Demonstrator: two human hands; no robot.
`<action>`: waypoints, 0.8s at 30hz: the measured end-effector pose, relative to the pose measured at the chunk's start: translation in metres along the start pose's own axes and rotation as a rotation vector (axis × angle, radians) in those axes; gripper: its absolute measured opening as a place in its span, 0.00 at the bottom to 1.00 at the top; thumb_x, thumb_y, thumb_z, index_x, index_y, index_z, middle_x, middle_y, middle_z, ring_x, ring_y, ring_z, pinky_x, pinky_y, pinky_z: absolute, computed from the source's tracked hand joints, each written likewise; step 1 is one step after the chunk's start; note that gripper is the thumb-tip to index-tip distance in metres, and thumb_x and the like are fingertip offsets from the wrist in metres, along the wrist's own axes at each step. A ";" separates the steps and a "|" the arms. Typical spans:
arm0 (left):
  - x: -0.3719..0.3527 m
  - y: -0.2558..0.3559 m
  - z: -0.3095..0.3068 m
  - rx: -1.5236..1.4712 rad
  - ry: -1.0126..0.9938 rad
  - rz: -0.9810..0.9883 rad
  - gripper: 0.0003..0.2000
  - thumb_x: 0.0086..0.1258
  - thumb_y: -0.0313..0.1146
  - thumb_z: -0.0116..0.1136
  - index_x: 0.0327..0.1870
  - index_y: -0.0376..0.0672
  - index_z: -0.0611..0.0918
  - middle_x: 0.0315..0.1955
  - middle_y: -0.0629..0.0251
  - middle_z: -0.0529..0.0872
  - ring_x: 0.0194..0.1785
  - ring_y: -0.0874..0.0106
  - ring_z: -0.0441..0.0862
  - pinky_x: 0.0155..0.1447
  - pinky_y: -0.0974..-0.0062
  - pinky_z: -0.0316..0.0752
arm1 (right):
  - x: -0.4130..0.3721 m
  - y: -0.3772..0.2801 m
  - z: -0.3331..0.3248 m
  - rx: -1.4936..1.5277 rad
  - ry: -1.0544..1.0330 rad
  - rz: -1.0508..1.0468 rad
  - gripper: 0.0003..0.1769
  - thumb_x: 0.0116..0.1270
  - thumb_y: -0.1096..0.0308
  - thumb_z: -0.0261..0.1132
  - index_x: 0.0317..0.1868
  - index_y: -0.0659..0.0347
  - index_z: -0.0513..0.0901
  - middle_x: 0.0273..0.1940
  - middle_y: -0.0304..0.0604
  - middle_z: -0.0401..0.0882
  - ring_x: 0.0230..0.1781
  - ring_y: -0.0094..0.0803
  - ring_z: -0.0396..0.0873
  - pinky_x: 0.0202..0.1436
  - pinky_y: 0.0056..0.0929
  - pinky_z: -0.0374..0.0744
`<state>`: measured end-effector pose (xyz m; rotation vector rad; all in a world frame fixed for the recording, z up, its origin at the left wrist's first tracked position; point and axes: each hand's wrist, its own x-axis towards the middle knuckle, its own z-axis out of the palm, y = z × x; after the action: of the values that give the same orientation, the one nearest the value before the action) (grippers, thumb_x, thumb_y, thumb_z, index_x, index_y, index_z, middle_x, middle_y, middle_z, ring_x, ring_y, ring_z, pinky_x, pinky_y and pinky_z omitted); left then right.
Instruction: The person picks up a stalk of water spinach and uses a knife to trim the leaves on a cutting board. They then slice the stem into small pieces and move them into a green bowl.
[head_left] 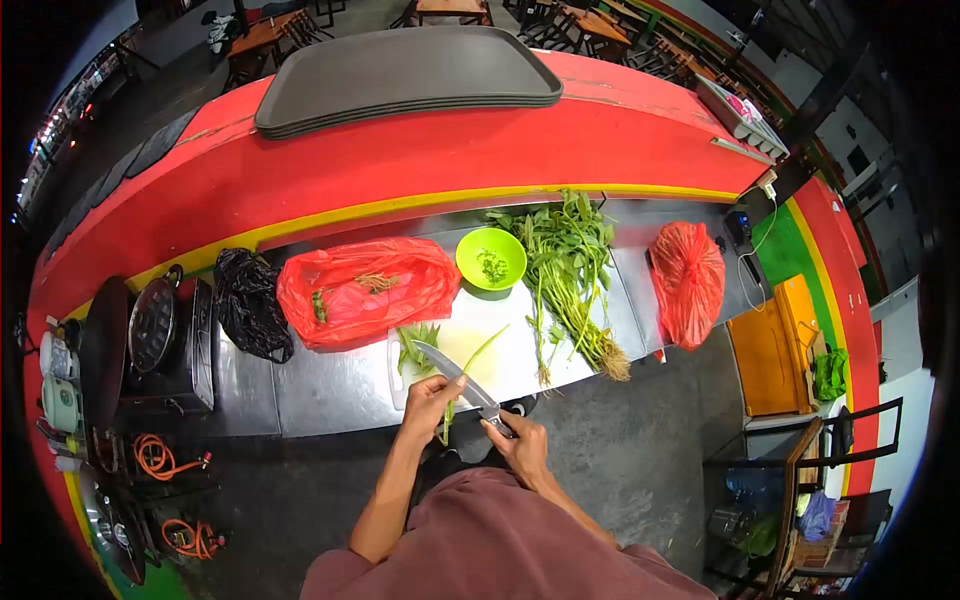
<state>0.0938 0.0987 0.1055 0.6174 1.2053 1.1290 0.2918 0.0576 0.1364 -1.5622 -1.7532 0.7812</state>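
A large knife point(455, 374) points up and left over the front of the cutting board point(470, 335). Its handle is in my right hand point(520, 444), fingers wrapped round it. My left hand point(432, 404) is closed at the blade's side, pinching a green stalk point(487, 346) that runs up to the right behind the knife. Cut leaves point(416, 347) lie on the board's left part. Behind the board, a green bowl point(491, 259) holds chopped greens. A big bunch of leafy greens with roots point(575, 270) lies to the right of bowl and board.
On the steel counter point(325, 395) are an open red bag point(368, 290) with scraps, a black bag point(251, 303) and a tied red bag point(688, 283). A pan point(153, 325) stands at the left. Stacked trays point(408, 80) rest on the red ledge point(420, 155).
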 end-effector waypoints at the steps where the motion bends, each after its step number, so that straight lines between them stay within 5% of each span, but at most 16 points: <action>1: 0.004 -0.009 -0.004 0.029 -0.015 -0.017 0.11 0.72 0.38 0.72 0.38 0.38 0.88 0.31 0.71 0.87 0.35 0.83 0.78 0.41 0.82 0.71 | 0.002 -0.005 -0.002 -0.008 -0.010 0.019 0.21 0.63 0.56 0.78 0.47 0.65 0.91 0.35 0.54 0.90 0.30 0.43 0.90 0.34 0.35 0.84; 4: 0.001 -0.008 0.000 -0.056 -0.050 0.006 0.09 0.73 0.35 0.71 0.40 0.38 0.87 0.33 0.71 0.87 0.36 0.83 0.79 0.44 0.81 0.73 | 0.004 -0.002 0.000 -0.041 -0.027 0.044 0.21 0.63 0.56 0.78 0.47 0.66 0.91 0.36 0.54 0.90 0.31 0.45 0.90 0.35 0.36 0.84; 6: -0.001 -0.001 0.007 -0.065 -0.053 0.039 0.08 0.74 0.34 0.70 0.43 0.38 0.87 0.34 0.71 0.87 0.37 0.83 0.79 0.45 0.81 0.74 | 0.005 -0.001 0.002 -0.023 0.042 -0.043 0.17 0.62 0.60 0.79 0.47 0.61 0.92 0.25 0.49 0.86 0.21 0.32 0.83 0.28 0.32 0.79; 10: 0.001 0.018 0.018 -0.099 -0.009 0.082 0.12 0.75 0.34 0.68 0.50 0.35 0.86 0.38 0.70 0.89 0.39 0.82 0.81 0.46 0.81 0.75 | 0.008 -0.002 0.001 -0.016 0.046 -0.087 0.17 0.62 0.61 0.79 0.48 0.63 0.92 0.27 0.50 0.87 0.21 0.32 0.83 0.27 0.31 0.78; 14: 0.007 0.019 0.021 -0.067 0.022 0.078 0.13 0.76 0.37 0.68 0.48 0.34 0.87 0.40 0.67 0.89 0.40 0.82 0.83 0.46 0.81 0.77 | 0.008 -0.008 -0.006 -0.026 -0.027 0.021 0.19 0.64 0.57 0.78 0.46 0.65 0.91 0.33 0.51 0.90 0.28 0.43 0.88 0.33 0.35 0.83; 24: 0.007 0.021 0.025 -0.020 0.107 0.187 0.12 0.77 0.38 0.67 0.44 0.36 0.87 0.36 0.71 0.87 0.39 0.84 0.79 0.46 0.83 0.72 | 0.003 -0.002 -0.007 -0.016 0.056 -0.010 0.20 0.63 0.57 0.79 0.46 0.65 0.91 0.32 0.51 0.89 0.28 0.43 0.88 0.33 0.36 0.83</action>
<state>0.1093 0.1171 0.1285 0.6720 1.2452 1.3446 0.2960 0.0603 0.1429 -1.5691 -1.7297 0.7137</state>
